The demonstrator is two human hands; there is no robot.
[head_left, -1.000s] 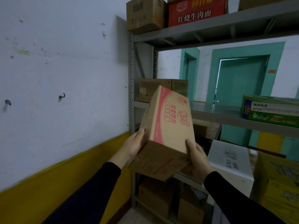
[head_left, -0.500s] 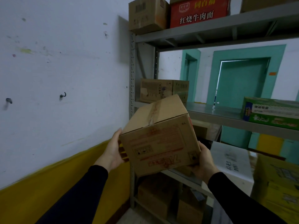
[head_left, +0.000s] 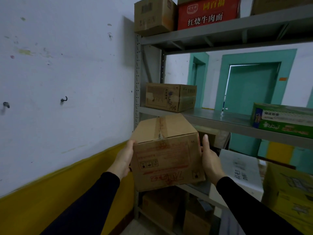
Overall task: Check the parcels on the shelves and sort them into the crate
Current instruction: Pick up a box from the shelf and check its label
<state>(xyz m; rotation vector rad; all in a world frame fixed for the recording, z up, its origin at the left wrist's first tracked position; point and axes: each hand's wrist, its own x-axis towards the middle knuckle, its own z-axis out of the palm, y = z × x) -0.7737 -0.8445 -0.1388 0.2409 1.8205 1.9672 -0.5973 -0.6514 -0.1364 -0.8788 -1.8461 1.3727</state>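
Head view shows the box held in the air in front of the rack, level with the gap under the middle shelf, its taped top seam up and its printed face toward the camera. The left hand presses flat on the box's left side, with its fingers out of sight behind the edge. The right hand lies on the right side with the thumb straight up along the wall. So the box is clamped between two palms, and I cannot tell whether any fingers reach under it.

That grip is the main risk: if the load is heavy or shifts inside, the box could slide down between the palms. The top seam looks torn at the front edge, so tipping the box could let the flaps gape. The middle shelf's lip is just behind the box's top rear edge, and lifting or swinging could knock against it or nudge the brown carton on that shelf. No crate is in view, so carrying means turning blind, close to the wall on the left.
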